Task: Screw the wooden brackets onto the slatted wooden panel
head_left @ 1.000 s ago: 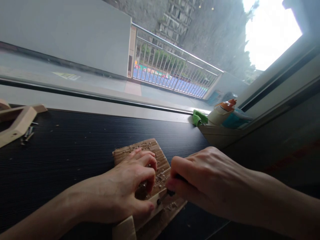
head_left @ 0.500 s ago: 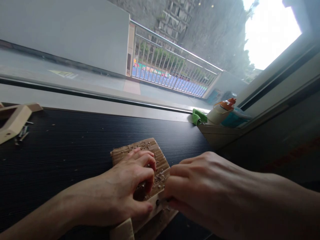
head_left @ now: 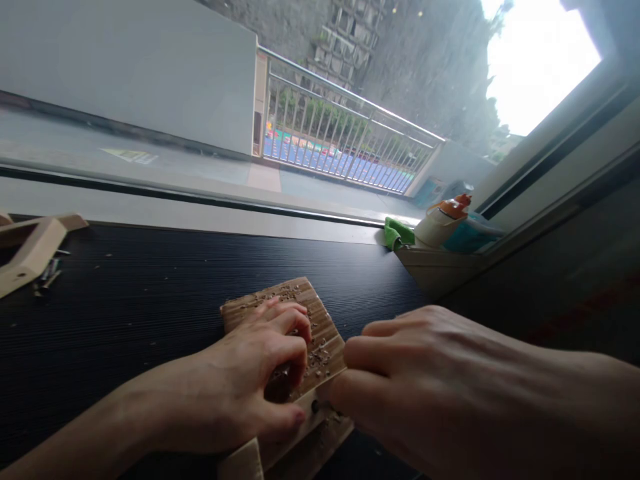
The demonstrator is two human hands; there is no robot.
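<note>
A brown wooden board [head_left: 280, 297] lies on the dark table, strewn with small wood shavings. Across its near part runs a pale wooden strip [head_left: 285, 445] with a dark round hole or spot. My left hand [head_left: 260, 370] grips the strip, its thumb along the near side and its curled fingers over the far side and the board. My right hand [head_left: 400, 373] is closed like a fist at the strip's right end, beside the dark spot. Whatever it holds is hidden by the fingers. A block-like pale wood end [head_left: 243, 461] shows below my left wrist.
Pale wooden frame pieces [head_left: 35, 250] lie at the table's left, with several metal screws [head_left: 49, 275] beside them. A green cloth [head_left: 399, 233] and a whitish container with an orange top [head_left: 440, 223] stand on the sill at right. A window runs along the table's back.
My right hand has shifted slightly right and rolled a little, its knuckles now farther from the left hand. The left hand, strip and board stay nearly still.
</note>
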